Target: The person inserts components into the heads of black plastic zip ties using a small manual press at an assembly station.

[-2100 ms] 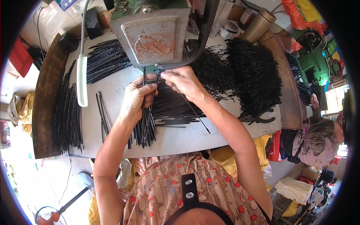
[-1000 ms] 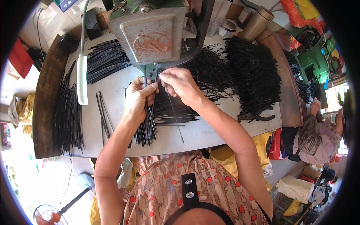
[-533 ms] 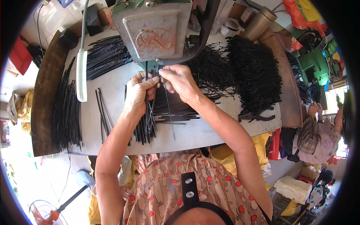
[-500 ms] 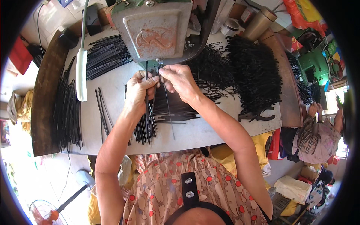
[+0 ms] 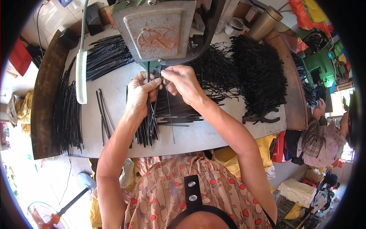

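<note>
"How do the hands stand to the work?"

"From the left: the left hand closes thumb and fingers on long, thin black strips that run roughly toward the body."

"And the right?"

"The right hand is nearer the slender black rod, pinching it narrowly close to its upper end, below the boxy grey metal machine head. The rod's long axis slopes toward the table's near edge. The exact contact is too small to tell."

"The surface?"

"A pale, smooth tabletop: a flat black bundle at left, a dense black heap at right, dark pliers just below it."

"The room?"

"A caged standing fan at lower left; far right, a co-worker in checked sleeves near a green metal machine."
</note>
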`<action>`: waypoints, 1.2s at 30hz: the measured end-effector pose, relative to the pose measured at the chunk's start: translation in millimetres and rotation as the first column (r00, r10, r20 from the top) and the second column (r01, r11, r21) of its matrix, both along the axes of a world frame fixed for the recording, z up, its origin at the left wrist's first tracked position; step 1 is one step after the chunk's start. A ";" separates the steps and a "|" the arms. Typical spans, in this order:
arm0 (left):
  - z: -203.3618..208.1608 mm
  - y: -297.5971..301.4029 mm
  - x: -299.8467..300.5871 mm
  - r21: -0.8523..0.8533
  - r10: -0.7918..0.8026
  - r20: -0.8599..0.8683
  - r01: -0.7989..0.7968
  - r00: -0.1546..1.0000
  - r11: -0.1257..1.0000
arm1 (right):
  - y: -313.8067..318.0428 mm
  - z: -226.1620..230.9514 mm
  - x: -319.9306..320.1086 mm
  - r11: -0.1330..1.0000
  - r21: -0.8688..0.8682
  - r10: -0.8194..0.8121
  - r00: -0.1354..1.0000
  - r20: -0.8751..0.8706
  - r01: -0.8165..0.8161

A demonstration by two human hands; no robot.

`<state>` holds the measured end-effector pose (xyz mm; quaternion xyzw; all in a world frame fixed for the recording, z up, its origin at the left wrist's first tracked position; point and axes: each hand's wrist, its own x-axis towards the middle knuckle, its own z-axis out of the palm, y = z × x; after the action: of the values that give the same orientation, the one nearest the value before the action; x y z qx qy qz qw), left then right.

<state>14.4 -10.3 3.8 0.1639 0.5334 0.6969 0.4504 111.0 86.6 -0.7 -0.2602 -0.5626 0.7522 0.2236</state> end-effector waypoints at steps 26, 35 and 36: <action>16.5 -7.6 -13.6 -0.113 -0.066 -0.030 0.063 0.997 0.992 | 60.9 28.2 61.9 0.964 0.258 -0.134 0.945 0.297 0.056; 17.6 -75.0 -64.7 -0.243 -0.431 -0.827 -0.461 -0.362 0.854 | 76.7 18.4 80.5 0.873 0.463 -0.100 0.872 0.478 -0.154; 18.2 -66.5 -52.3 -0.314 -0.401 -0.900 -0.381 -0.173 0.869 | 77.8 11.6 77.3 0.786 0.583 -0.134 0.866 0.481 -0.203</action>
<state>-37.9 -76.7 22.0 0.5198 0.8364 0.1458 -0.0950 188.3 164.4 10.9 -0.3469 -0.8196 0.4375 0.1287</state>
